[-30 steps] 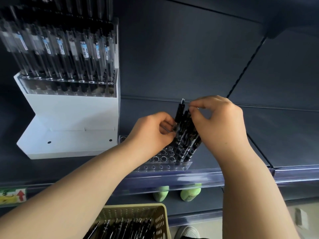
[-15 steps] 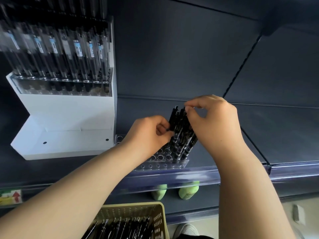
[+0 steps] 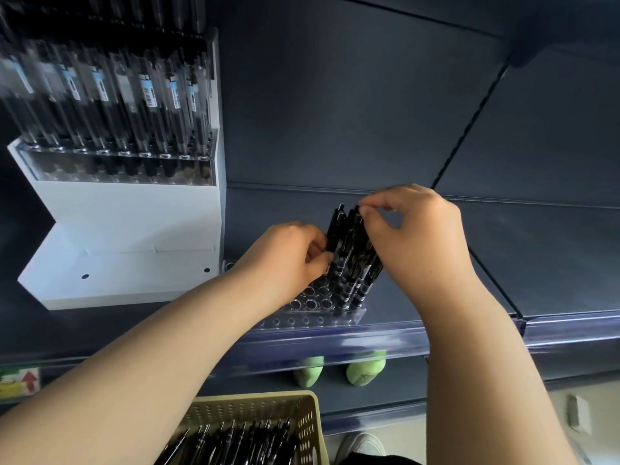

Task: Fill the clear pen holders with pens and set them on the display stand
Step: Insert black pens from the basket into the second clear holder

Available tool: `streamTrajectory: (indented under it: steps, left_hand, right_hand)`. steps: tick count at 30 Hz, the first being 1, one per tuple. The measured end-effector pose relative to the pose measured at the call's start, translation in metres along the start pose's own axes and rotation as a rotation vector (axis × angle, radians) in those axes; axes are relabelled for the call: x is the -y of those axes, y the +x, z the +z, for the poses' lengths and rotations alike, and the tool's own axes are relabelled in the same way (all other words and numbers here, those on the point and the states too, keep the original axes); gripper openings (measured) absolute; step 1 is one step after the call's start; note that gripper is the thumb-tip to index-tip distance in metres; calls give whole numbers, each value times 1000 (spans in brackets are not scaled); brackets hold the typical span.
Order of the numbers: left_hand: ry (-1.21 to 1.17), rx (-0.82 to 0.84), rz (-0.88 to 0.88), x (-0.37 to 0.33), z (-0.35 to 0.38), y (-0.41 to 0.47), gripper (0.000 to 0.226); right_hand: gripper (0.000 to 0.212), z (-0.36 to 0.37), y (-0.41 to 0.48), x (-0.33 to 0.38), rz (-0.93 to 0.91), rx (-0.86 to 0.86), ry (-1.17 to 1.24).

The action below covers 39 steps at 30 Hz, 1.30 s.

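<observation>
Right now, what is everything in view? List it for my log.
shelf: one, dark blue-grey, across the view
clear pen holder: one, clear, shelf front, many holes unfilled
black pens: a cluster, black, standing at the holder's right end
display stand: one, white, left on the shelf
filled holder: one, clear, on the stand's upper step
clear-barrelled pens: many, in the filled holder
basket: one, beige, bottom edge
loose pens: many, black, in the basket
green objects: two, below the shelf edge, kind unclear
arrow sticker: one, red arrow, lower left
left hand: grips the black pens
right hand: pinches a pen top
</observation>
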<state>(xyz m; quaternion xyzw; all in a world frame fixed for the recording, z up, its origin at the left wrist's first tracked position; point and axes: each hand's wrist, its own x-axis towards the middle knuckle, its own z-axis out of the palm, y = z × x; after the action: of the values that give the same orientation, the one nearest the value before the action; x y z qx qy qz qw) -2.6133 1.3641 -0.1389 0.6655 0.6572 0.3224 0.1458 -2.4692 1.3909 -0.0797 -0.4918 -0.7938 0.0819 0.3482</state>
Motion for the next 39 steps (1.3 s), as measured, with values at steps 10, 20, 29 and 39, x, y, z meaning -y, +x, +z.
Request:
streamTrajectory:
  steps: [10, 20, 29, 39]
  left_hand:
    - [189, 110, 63, -7, -10, 2, 18]
    - [83, 79, 34, 0, -9, 2, 16]
    - [153, 164, 34, 6, -10, 2, 23]
    - [443, 129, 75, -2, -33, -13, 31]
  right_hand:
    - [14, 1, -1, 3, -3, -18, 16]
    - [14, 3, -2, 4, -2, -17, 32]
    - [15, 2, -3, 4, -15, -28, 36]
    - [15, 5, -6, 21, -165, -51, 43]
